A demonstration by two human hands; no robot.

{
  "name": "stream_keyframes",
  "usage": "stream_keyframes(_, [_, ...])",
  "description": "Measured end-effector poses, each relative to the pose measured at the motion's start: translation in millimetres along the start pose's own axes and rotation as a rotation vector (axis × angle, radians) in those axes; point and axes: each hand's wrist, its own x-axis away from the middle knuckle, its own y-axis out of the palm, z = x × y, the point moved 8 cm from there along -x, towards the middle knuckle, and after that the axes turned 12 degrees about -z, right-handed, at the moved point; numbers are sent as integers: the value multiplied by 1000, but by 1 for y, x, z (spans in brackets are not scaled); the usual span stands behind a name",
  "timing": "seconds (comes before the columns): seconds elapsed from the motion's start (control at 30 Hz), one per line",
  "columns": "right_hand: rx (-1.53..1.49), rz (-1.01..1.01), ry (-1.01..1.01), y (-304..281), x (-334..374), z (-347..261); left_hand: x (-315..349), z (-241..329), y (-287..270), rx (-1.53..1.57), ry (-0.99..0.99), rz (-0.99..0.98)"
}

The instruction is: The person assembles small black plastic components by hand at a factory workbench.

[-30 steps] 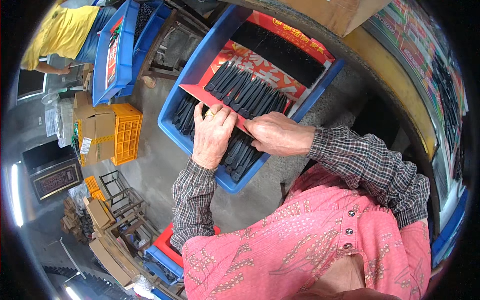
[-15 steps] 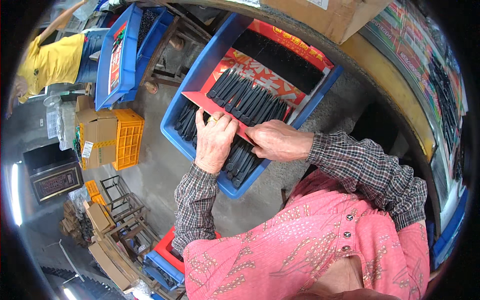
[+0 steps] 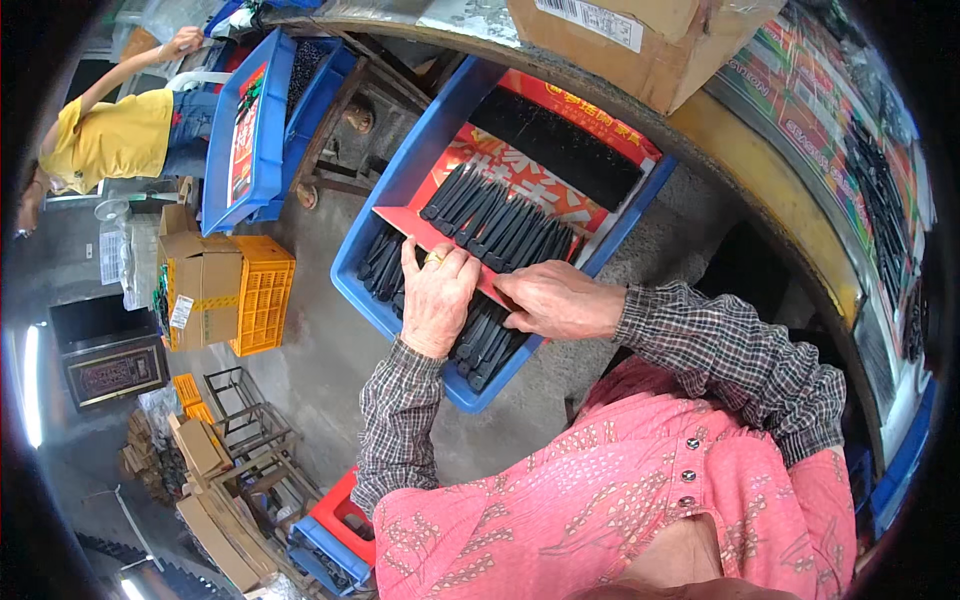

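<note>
A blue plastic bin [image 3: 352, 243] tilts in front of me. Inside it, a row of slim black parts [image 3: 505, 222] lies side by side on red printed card. Along the near side of that row runs a narrow red cardboard strip [image 3: 408, 222]. My left hand [image 3: 438, 297] grips the strip near its middle, fingers bent over its edge. At the strip's right end, my right hand [image 3: 563, 298] pinches it between thumb and fingers. More black parts [image 3: 490, 345] lie below the strip, partly hidden under my hands.
A curved worktop [image 3: 790, 220] borders the bin, with a cardboard box [image 3: 640, 40] on it and black parts [image 3: 875, 200] at right. Other blue bins [image 3: 235, 185] stand at upper left beside a person in yellow [image 3: 125, 140]. An orange crate [image 3: 265, 290] and cardboard boxes stand left.
The whole view has shifted slightly, so the bin sits a little lower. Both hands keep hold of the red strip. More of the other person's raised arm shows.
</note>
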Motion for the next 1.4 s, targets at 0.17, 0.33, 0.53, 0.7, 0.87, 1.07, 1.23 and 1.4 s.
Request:
stream_keyframes(0.17, [-37, 33, -35, -10, 8, -10, 3, 1, 2, -29, -12, 2])
stream_keyframes(0.33, [-28, 73, -58, -12, 12, -7, 0, 2, 1, -35, -7, 13])
stream_keyframes(0.53, [-13, 65, -60, -14, 12, -6, 0, 2, -1, -36, 8, 26])
stream_keyframes(0.7, [-19, 78, -75, -15, 14, -6, 0, 2, -2, -23, 9, 24])
stream_keyframes(0.87, [-26, 22, -17, -14, 15, -5, 0, 2, -3, -24, 11, 30])
stream_keyframes(1.07, [-27, 47, -11, -18, 18, -3, 1, 3, -4, -33, 15, 42])
stream_keyframes(1.23, [-37, 117, -25, -33, 27, -8, 1, 6, -15, -57, 6, 39])
stream_keyframes(1.4, [30, 271, -46, -56, 45, -7, 3, 5, -25, -96, -35, 25])
